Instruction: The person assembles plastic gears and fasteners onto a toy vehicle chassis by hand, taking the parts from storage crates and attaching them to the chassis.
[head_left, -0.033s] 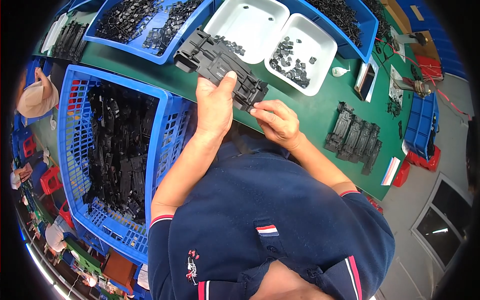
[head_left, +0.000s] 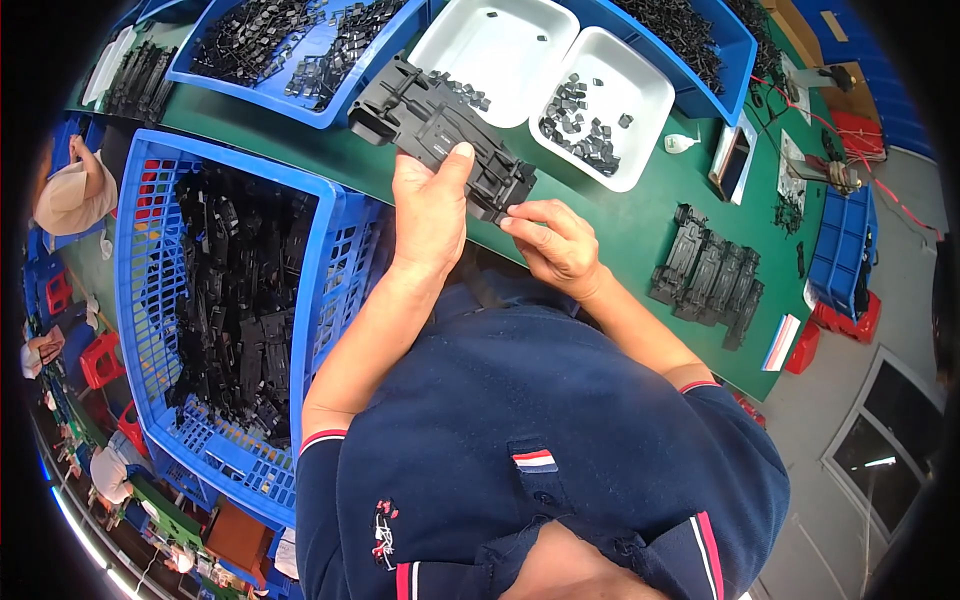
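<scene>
My left hand grips a long black plastic toy car chassis, thumb lying on top and the other fingers hidden beneath. The chassis is held tilted above the near edge of the green table, its ribbed side with pegs and slots facing up. At its right end, the thumb and forefinger of my right hand pinch the corner. Whether a small part sits between those fingertips cannot be seen. Just beyond the chassis are two white trays with small black plastic pieces.
Several similar chassis lie in a row on the green table at right. A blue crate full of black parts stands at left. Blue bins of small parts line the back. A phone-like device rests farther right.
</scene>
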